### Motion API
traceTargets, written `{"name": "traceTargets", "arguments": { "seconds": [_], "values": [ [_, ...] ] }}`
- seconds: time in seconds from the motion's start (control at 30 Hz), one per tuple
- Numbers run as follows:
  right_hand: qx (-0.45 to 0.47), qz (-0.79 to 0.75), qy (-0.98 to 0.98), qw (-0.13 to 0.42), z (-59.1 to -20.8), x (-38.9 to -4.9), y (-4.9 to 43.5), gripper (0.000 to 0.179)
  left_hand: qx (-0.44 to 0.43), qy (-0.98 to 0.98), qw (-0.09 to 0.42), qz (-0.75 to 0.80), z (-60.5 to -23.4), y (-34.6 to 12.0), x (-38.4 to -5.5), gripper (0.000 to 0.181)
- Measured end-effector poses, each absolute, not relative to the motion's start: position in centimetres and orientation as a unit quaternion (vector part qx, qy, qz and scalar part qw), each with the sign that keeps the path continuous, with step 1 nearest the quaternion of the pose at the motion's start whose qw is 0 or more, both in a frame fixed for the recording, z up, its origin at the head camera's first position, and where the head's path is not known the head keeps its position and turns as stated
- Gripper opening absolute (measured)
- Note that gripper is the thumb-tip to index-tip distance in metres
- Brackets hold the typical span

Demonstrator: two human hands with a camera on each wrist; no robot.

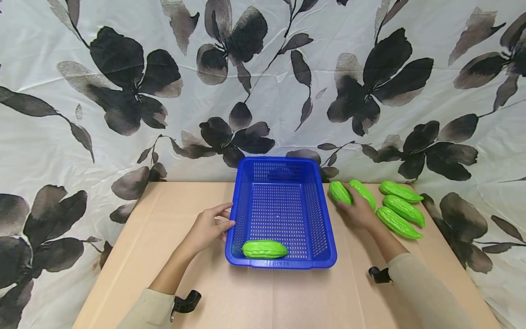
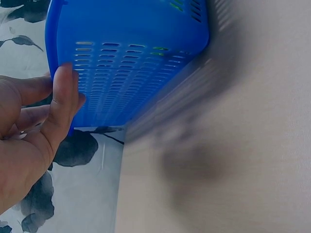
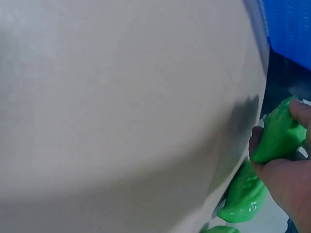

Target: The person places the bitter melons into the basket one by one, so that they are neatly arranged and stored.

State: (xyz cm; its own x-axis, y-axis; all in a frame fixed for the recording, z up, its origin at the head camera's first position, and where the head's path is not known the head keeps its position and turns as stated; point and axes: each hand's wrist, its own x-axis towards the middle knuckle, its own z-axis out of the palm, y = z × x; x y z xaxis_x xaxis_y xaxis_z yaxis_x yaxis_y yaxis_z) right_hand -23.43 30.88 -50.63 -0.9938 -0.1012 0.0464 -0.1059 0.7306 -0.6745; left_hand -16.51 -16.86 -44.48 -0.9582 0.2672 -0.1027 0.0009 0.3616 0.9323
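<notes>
A blue perforated plastic basket (image 1: pixel 283 263) stands in the middle of the table, with one green bitter melon (image 1: pixel 265 249) lying crosswise at its near end. My left hand (image 1: pixel 208 228) holds the basket's left rim, thumb on top and fingers against the outer wall (image 2: pixel 112 63). To the right of the basket, my right hand (image 1: pixel 359 211) grips another bitter melon (image 3: pixel 279 133) between thumb and fingers. A second bitter melon (image 1: pixel 363 193) lies just beyond that hand, partly covered by it.
Three more bitter melons (image 1: pixel 404 210) lie side by side near the right edge of the light wooden table (image 1: pixel 263 301). A white cloth with dark flowers (image 1: pixel 279 105) hangs behind the table's back edge. Both wrists carry a black camera mount (image 1: pixel 186 301).
</notes>
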Motion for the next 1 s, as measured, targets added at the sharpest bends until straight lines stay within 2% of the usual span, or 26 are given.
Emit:
{"name": "traceTargets", "arguments": {
  "seconds": [0.23, 0.67, 1.0],
  "values": [
    [0.075, 0.377, -0.923, 0.006, -49.6, -23.4, 31.4, 0.068, 0.086, 0.818, 0.118, 0.556, -44.5, -16.9, -16.5, 0.059],
    [0.108, 0.407, -0.907, 0.004, -45.1, -23.3, 31.1, 0.07, 0.087, 0.82, 0.115, 0.554, -44.6, -16.9, -16.5, 0.059],
    [0.13, 0.421, -0.897, -0.031, -42.0, -23.7, 29.5, 0.07, 0.088, 0.823, 0.113, 0.55, -44.5, -16.9, -16.5, 0.06]
  ]
}}
